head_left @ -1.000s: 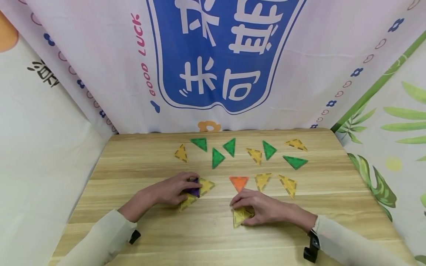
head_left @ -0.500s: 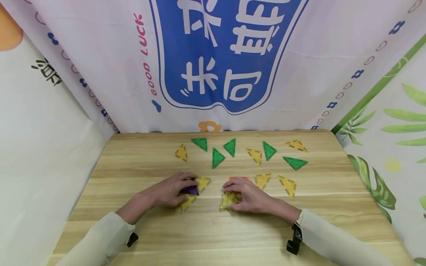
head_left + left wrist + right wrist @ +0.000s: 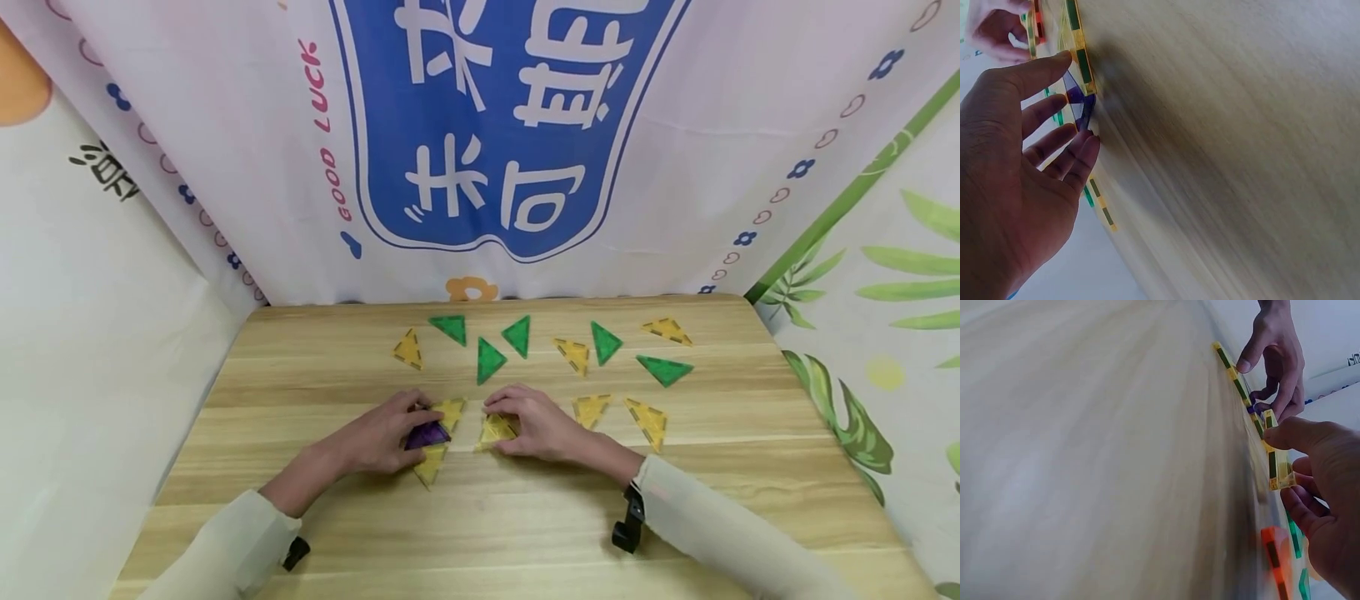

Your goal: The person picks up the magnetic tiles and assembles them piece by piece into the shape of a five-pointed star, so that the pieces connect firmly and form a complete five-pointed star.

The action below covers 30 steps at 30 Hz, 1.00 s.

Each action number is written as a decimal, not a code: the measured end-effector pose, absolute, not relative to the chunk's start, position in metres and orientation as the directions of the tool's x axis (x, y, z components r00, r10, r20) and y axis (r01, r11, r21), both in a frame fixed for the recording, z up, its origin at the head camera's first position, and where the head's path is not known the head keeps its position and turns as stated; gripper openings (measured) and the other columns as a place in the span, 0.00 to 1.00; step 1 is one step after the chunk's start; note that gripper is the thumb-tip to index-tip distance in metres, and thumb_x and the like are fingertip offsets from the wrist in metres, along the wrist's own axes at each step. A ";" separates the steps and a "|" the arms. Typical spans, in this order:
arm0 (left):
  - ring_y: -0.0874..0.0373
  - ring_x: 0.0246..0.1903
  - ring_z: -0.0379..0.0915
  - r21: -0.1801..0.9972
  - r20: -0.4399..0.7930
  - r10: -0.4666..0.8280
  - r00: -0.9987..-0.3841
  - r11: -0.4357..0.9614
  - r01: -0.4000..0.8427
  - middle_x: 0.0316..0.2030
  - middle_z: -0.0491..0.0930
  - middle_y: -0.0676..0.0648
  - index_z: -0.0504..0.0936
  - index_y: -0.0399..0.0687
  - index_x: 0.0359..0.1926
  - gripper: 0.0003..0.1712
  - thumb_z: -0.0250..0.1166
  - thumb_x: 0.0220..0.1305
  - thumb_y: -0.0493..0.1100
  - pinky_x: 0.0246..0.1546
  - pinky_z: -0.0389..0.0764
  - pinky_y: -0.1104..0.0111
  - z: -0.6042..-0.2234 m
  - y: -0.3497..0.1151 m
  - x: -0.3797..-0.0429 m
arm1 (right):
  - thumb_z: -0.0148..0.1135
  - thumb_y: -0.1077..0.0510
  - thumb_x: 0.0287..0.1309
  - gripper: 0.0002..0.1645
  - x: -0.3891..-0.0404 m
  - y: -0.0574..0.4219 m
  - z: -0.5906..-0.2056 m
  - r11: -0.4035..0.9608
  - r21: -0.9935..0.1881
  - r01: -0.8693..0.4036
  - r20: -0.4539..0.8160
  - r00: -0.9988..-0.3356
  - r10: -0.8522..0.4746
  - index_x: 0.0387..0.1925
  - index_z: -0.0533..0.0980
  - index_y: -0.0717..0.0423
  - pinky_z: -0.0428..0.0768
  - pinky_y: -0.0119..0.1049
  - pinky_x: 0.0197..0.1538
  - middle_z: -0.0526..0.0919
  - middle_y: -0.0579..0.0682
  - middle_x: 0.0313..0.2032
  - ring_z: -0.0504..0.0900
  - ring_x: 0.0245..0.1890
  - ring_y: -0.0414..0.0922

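My left hand (image 3: pixel 378 433) grips a purple triangular magnetic tile (image 3: pixel 426 435), its thumb and fingers spread across the tile's sides. One yellow triangle (image 3: pixel 450 414) adjoins the purple tile at the far side, under the fingertips. Another yellow triangle (image 3: pixel 431 465) joins it at the near side, by the thumb. A short gap to the right, my right hand (image 3: pixel 536 425) pinches a yellow triangular magnetic tile (image 3: pixel 497 431) between thumb and fingers. In the right wrist view this tile (image 3: pixel 1274 456) stands out at the thumb tip, and an orange tile (image 3: pixel 1275 559) lies beyond the fingers.
Two yellow triangles (image 3: pixel 591 408) lie right of my right hand. Toward the back edge of the wooden table (image 3: pixel 480 533) are several green triangles (image 3: pixel 491 360) and yellow ones (image 3: pixel 408 349). A printed cloth (image 3: pixel 487 275) hangs behind the table.
My right hand has carried its yellow tile left and away from me, nearer the purple one. The joined group has turned slightly under my left hand. The orange tile is now hidden in the head view.
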State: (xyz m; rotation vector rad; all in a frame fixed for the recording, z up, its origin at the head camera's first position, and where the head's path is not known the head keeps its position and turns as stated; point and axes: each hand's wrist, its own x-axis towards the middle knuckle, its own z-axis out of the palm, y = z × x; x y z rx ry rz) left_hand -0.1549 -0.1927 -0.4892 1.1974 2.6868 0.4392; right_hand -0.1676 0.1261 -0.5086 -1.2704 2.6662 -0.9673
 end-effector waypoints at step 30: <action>0.49 0.60 0.73 0.311 -0.049 0.743 -0.667 0.646 0.697 0.63 0.72 0.39 0.79 0.43 0.69 0.35 0.75 0.67 0.53 0.58 0.82 0.55 -0.487 -0.186 -0.157 | 0.80 0.57 0.57 0.29 -0.192 0.108 -0.512 0.489 -0.553 -0.675 0.178 -0.668 -0.722 0.60 0.83 0.60 0.79 0.47 0.68 0.83 0.55 0.61 0.80 0.64 0.51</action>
